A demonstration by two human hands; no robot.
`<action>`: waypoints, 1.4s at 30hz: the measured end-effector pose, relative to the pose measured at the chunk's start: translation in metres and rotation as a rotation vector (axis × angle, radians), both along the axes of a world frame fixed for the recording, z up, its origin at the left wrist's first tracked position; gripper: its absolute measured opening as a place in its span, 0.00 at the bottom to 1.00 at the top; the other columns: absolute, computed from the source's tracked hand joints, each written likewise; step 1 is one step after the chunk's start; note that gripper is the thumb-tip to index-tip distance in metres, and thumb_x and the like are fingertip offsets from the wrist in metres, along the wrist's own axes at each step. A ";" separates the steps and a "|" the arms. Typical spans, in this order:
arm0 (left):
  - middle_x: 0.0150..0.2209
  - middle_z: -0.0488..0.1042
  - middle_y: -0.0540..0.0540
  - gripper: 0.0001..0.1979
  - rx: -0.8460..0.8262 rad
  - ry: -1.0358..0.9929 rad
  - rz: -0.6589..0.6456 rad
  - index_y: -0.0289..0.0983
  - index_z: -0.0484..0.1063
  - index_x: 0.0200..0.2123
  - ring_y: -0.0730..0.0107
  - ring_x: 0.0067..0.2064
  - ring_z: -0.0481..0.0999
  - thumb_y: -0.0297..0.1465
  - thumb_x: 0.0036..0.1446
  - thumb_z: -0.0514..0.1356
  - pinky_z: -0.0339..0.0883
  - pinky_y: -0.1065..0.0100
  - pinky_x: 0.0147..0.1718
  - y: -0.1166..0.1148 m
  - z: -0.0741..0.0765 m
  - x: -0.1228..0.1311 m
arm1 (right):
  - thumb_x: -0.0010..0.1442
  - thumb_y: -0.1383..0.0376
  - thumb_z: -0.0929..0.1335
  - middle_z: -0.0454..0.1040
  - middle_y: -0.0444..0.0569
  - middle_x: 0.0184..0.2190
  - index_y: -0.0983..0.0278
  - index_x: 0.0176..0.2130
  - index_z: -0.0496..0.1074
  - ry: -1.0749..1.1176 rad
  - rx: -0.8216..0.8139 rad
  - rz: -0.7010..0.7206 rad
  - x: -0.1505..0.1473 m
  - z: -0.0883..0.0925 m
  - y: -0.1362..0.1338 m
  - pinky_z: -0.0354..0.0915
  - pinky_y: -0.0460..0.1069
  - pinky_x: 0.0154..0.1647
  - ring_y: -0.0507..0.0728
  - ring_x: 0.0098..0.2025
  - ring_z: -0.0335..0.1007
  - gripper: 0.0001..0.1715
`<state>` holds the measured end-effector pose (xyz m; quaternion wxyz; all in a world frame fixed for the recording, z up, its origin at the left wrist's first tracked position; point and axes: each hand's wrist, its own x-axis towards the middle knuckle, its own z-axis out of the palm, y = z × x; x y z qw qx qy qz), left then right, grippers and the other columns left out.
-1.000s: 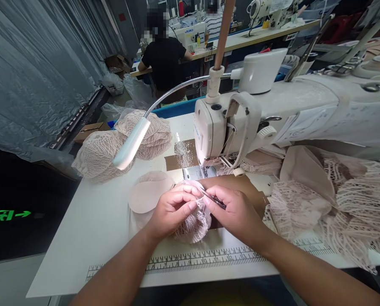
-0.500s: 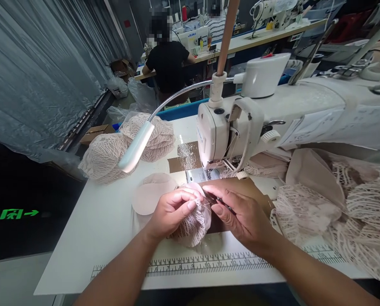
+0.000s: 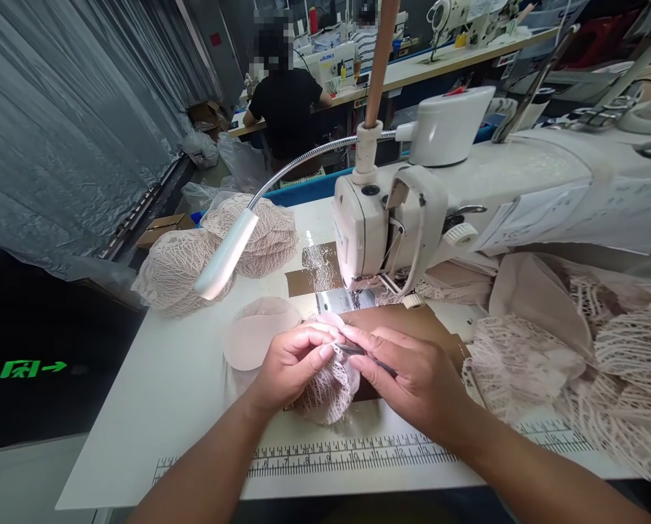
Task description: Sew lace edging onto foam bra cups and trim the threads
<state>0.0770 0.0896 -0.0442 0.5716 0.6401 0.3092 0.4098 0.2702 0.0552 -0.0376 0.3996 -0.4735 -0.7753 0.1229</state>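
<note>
My left hand (image 3: 296, 360) pinches the upper edge of a pale pink lace cup (image 3: 328, 397), just in front of the sewing machine's needle area. My right hand (image 3: 418, 367) is closed on small dark thread snips (image 3: 385, 366). Their tip points left and meets the lace edge beside my left fingertips. Fingers cover part of the snips, so I cannot tell whether the blades are apart. A smooth beige cup (image 3: 254, 338) lies on the table left of my left hand.
The white sewing machine (image 3: 363, 233) stands behind my hands, its lamp (image 3: 227, 255) reaching left. Stacked lace cups (image 3: 180, 269) sit at the back left. Lace fabric (image 3: 527, 356) is heaped on the right. A ruler strip (image 3: 298, 462) runs along the front edge. Another person (image 3: 285, 109) sits beyond.
My right hand has moved slightly left and its fingers have closed in, bringing the snips' tip to the lace edge. My left hand keeps its pinch in nearly the same place.
</note>
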 end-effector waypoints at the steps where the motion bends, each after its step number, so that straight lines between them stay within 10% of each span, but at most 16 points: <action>1: 0.39 0.76 0.42 0.06 0.003 0.005 -0.003 0.35 0.76 0.34 0.61 0.44 0.73 0.29 0.57 0.59 0.65 0.59 0.48 0.000 0.000 0.000 | 0.60 0.66 0.65 0.67 0.43 0.21 0.66 0.52 0.71 -0.008 0.006 -0.009 0.000 -0.001 0.000 0.59 0.44 0.23 0.49 0.23 0.62 0.20; 11: 0.36 0.76 0.42 0.07 0.023 0.043 -0.037 0.34 0.76 0.33 0.63 0.41 0.74 0.30 0.57 0.58 0.66 0.62 0.44 -0.001 0.001 0.003 | 0.61 0.65 0.63 0.67 0.43 0.22 0.65 0.53 0.69 -0.049 0.042 -0.021 -0.003 -0.003 -0.001 0.61 0.44 0.24 0.49 0.22 0.62 0.21; 18: 0.35 0.74 0.43 0.06 0.040 0.026 -0.071 0.34 0.75 0.32 0.64 0.39 0.73 0.29 0.57 0.58 0.67 0.62 0.42 0.001 0.003 0.004 | 0.61 0.66 0.64 0.73 0.45 0.29 0.62 0.55 0.66 -0.010 0.132 0.332 -0.003 -0.003 -0.004 0.64 0.44 0.29 0.51 0.30 0.68 0.21; 24: 0.37 0.75 0.42 0.06 0.037 0.031 0.022 0.35 0.76 0.32 0.62 0.42 0.73 0.30 0.56 0.59 0.66 0.60 0.46 0.000 0.004 0.000 | 0.61 0.67 0.64 0.68 0.43 0.22 0.65 0.52 0.70 0.050 0.038 0.033 0.003 0.000 -0.001 0.61 0.45 0.24 0.50 0.23 0.62 0.19; 42: 0.37 0.75 0.42 0.05 0.115 0.063 0.032 0.35 0.76 0.33 0.63 0.43 0.73 0.26 0.56 0.59 0.66 0.62 0.46 -0.001 0.005 0.001 | 0.60 0.67 0.66 0.68 0.43 0.23 0.65 0.52 0.70 -0.034 0.059 0.011 0.002 -0.008 -0.001 0.59 0.45 0.25 0.49 0.24 0.62 0.20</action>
